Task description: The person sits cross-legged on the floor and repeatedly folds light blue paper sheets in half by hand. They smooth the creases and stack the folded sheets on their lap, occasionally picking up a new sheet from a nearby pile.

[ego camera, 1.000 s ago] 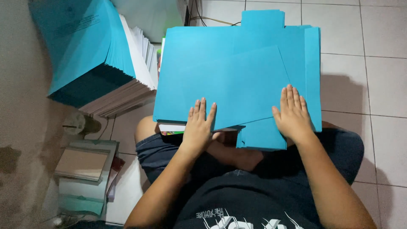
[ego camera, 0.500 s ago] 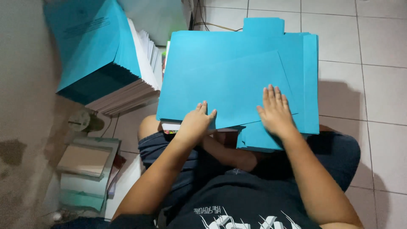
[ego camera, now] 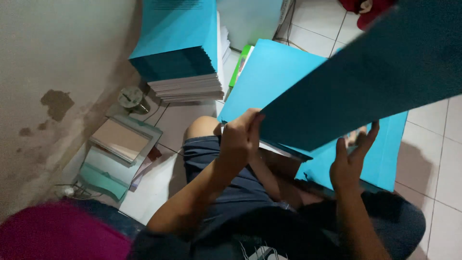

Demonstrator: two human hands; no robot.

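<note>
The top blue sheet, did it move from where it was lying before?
Yes. The top blue sheet has swung up off the blue pile toward the camera, gripped at its edge by the left hand.

I have only one view to work from: a camera worn on the head, looking steeply down over my own chest and lap from close range. It faces the white tiled floor (ego camera: 433, 144) ahead of my knees and is tipped toward my left, so the stained beige wall (ego camera: 48, 86) fills that side. A raised blue card sheet (ego camera: 365, 72) sits very near the lens and blocks the upper right.
</note>
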